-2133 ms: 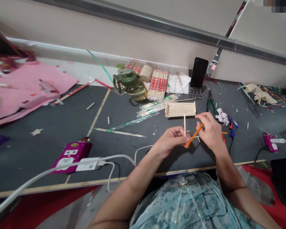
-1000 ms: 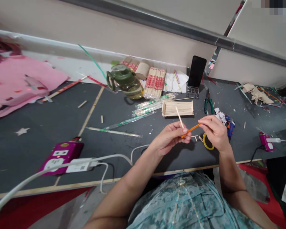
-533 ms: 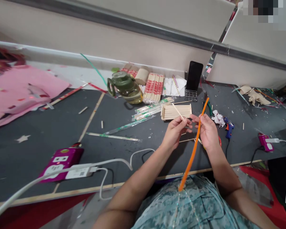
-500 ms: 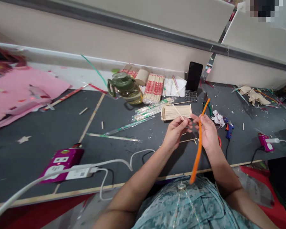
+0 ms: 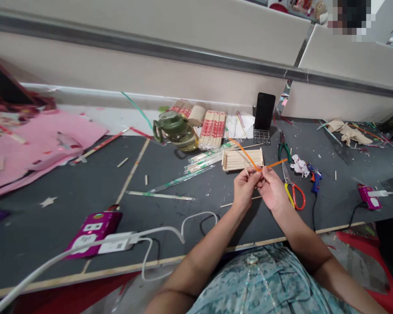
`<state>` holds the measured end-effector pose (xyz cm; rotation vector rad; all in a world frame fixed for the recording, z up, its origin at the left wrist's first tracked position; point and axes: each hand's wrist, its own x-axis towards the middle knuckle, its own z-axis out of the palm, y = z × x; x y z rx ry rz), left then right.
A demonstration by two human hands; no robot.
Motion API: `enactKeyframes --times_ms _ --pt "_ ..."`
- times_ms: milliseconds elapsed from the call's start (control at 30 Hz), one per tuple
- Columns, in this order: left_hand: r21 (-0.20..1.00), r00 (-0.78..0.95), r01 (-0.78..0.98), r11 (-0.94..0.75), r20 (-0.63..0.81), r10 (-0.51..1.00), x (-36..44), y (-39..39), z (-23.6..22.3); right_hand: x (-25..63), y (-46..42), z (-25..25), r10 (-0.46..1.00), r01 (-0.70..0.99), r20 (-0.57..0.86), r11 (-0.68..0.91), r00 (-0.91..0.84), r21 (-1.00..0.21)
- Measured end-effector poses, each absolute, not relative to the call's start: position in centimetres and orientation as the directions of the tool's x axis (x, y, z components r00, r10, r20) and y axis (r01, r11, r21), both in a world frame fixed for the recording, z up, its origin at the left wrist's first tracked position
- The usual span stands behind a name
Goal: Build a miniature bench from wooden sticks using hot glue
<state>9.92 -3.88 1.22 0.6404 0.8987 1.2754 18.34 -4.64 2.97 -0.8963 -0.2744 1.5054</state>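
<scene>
An orange pipe cleaner (image 5: 245, 153) is bent at my fingertips, one end pointing up and left, the other to the right. My left hand (image 5: 243, 188) pinches it together with a thin wooden stick (image 5: 245, 165), whose lower part is hidden by the fingers. The fingertips of my right hand (image 5: 274, 188) meet those of the left and are closed on the pipe cleaner. Just beyond the hands stands a small tray-like piece built of wooden sticks (image 5: 237, 160). Scissors (image 5: 294, 192) with red and yellow handles lie beside my right hand.
Packs of chopsticks (image 5: 212, 126), a green teapot (image 5: 177, 131) and a phone (image 5: 265, 111) on a wire stand line the partition. Green-handled pliers (image 5: 284, 150) and a blue glue gun (image 5: 315, 179) lie right. A purple power strip (image 5: 96, 233) with white cables is left.
The pipe cleaner hung long from my right hand; now it is bent at both hands' fingertips. My hands have come together, and the scissors show more fully.
</scene>
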Motion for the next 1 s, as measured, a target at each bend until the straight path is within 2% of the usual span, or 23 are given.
enactKeyframes --times_ms 100,200,400,633,800,900,1000 --pt "0.814 0.04 -0.538 0.217 -0.233 0.972 9.8 -3.8 1.4 18.2 -4.8 2.9 0.922 -0.741 -0.374 -0.18 0.102 -0.646" --pt "0.815 0.04 -0.542 0.207 -0.221 0.974 9.7 -3.7 1.9 18.2 -4.9 3.0 0.924 -0.687 -0.346 -0.147 0.161 -0.712" --pt "0.844 -0.025 -0.511 0.162 -0.203 0.979 9.1 -3.4 2.7 19.6 -4.8 3.4 0.902 -0.509 -0.183 0.046 0.391 -0.859" --pt "0.858 -0.001 -0.484 0.173 -0.199 0.98 8.7 -3.8 3.6 20.9 -4.5 4.2 0.919 -0.4 -0.097 0.069 0.382 -0.914" --pt "0.85 0.016 -0.493 0.183 -0.201 0.979 8.2 -3.8 4.1 22.0 -4.7 4.5 0.966 -0.329 -0.051 0.036 0.252 -0.944" --pt "0.862 0.01 -0.476 0.172 -0.191 0.982 7.6 -3.6 4.3 23.5 -4.7 5.3 0.997 -0.145 0.019 0.029 0.069 -0.989" --pt "0.883 0.02 -0.445 0.153 -0.161 0.987 7.0 -3.5 4.5 25.0 -4.6 7.0 0.981 0.101 0.088 0.107 -0.172 -0.989"
